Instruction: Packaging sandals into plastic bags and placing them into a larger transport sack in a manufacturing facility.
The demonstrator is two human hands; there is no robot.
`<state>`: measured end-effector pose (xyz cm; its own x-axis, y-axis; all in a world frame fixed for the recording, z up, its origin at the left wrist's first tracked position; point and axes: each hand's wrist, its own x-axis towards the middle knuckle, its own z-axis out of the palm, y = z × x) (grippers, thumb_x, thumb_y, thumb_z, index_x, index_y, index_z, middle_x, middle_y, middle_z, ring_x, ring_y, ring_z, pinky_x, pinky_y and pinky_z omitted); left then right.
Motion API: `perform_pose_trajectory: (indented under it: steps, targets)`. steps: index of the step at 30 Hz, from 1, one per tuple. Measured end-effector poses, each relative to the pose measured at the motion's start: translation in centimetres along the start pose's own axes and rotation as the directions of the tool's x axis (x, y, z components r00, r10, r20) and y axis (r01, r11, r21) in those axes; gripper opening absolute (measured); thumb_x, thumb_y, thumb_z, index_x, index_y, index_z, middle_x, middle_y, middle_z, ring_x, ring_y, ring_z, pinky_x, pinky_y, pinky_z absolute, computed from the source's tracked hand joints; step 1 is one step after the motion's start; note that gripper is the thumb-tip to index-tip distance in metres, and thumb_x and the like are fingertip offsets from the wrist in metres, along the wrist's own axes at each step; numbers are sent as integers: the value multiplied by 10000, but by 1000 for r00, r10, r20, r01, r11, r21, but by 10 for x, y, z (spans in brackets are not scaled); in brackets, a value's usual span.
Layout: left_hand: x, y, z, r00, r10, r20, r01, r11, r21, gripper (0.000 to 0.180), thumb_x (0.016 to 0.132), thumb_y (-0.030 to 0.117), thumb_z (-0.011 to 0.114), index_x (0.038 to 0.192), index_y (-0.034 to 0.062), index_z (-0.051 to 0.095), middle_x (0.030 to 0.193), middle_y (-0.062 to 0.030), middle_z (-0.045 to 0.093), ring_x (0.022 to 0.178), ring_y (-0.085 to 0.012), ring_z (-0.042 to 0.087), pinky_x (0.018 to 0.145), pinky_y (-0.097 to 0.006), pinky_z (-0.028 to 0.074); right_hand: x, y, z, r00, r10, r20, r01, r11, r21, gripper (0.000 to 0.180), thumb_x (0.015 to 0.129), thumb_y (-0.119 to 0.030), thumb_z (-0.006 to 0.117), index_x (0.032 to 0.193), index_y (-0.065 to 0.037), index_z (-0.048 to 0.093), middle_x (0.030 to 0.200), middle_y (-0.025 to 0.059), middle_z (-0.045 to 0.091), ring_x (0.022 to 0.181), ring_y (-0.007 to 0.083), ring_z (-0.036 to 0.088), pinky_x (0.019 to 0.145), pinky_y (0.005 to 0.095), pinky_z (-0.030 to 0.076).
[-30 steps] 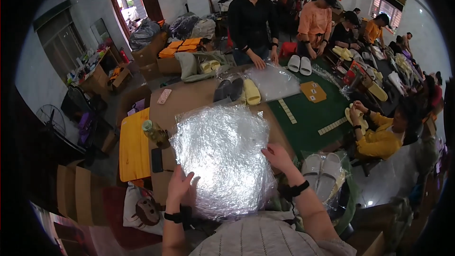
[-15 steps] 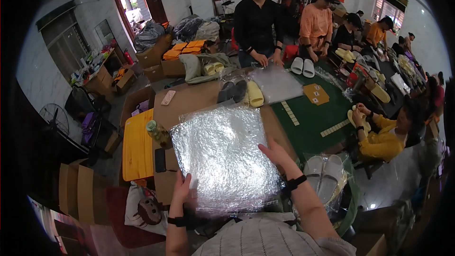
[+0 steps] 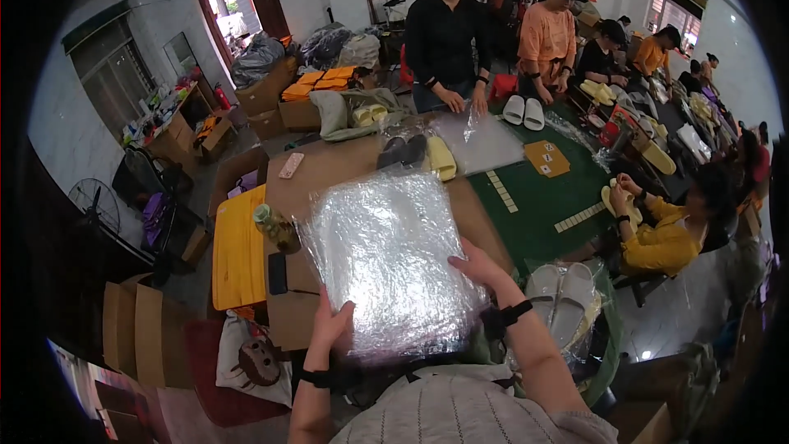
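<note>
A thick stack of shiny clear plastic bags (image 3: 390,259) is held tilted in front of me, over the near part of the table. My left hand (image 3: 330,325) grips its lower left edge, with the thumb on top. On the right edge, my right hand (image 3: 479,265) has its thumb on the upper face and its other fingers hidden beneath. Just past the stack lie dark slippers (image 3: 404,152) under clear plastic and a yellow slipper (image 3: 440,158). Grey slippers in clear plastic (image 3: 563,300) rest beside my right forearm.
Left of the stack are a jar (image 3: 275,226), a dark phone (image 3: 278,274) and a yellow bundle (image 3: 238,251). A pink phone (image 3: 290,165) lies farther back. Across the brown table (image 3: 329,160), a person in black handles a clear sheet (image 3: 481,144). Someone in yellow sits right, holding slippers.
The stack has shifted slightly and squared up, its far edge now straighter. My left hand has moved right and inward along the edge. Across the table, the person in black has lifted some plastic.
</note>
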<state>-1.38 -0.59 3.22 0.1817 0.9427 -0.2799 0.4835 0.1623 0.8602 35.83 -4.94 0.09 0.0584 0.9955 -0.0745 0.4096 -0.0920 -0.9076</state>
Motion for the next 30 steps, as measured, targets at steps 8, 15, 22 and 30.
perform_pose_trajectory:
  steps: [8, 15, 22, 30]
  targets:
    - [3, -34, 2, 786, 570, -239, -225, 623, 749, 907, 757, 375, 744, 1433, -29, 293, 1282, -294, 508, 1176, -389, 501, 991, -453, 408, 2, 12, 11, 910, -87, -405, -22, 966, -258, 663, 846, -308, 685, 1399, -69, 407, 1290, 197, 525, 1190, 389, 482, 1010, 424, 381]
    - [-20, 29, 17, 667, 595, 448, -745, 540, 393, 602, 791, 380, 700, 1250, 24, 541, 1288, -177, 542, 1185, -380, 502, 1006, -447, 409, -54, -45, 4, 876, -438, -202, 311, 832, -459, 419, 769, -262, 745, 1139, -100, 634, 1193, 130, 570, 1136, 320, 508, 960, 422, 409]
    - [9, 20, 38, 686, 588, 429, -710, 414, 569, 707, 737, 451, 727, 1255, 17, 520, 1398, -259, 413, 1333, -450, 328, 1108, -456, 289, -68, -48, 20, 877, -448, -177, 316, 813, -489, 357, 743, -230, 750, 1071, -113, 672, 1216, 107, 589, 1139, 312, 528, 961, 424, 420]
    - [13, 33, 47, 657, 558, 507, -752, 534, 387, 599, 745, 261, 707, 1293, 96, 530, 1375, -227, 462, 1279, -414, 420, 1066, -446, 364, -94, -12, 22, 822, -398, -407, 244, 892, -379, 282, 772, -164, 710, 1038, -80, 668, 1199, 109, 591, 1125, 325, 530, 954, 415, 430]
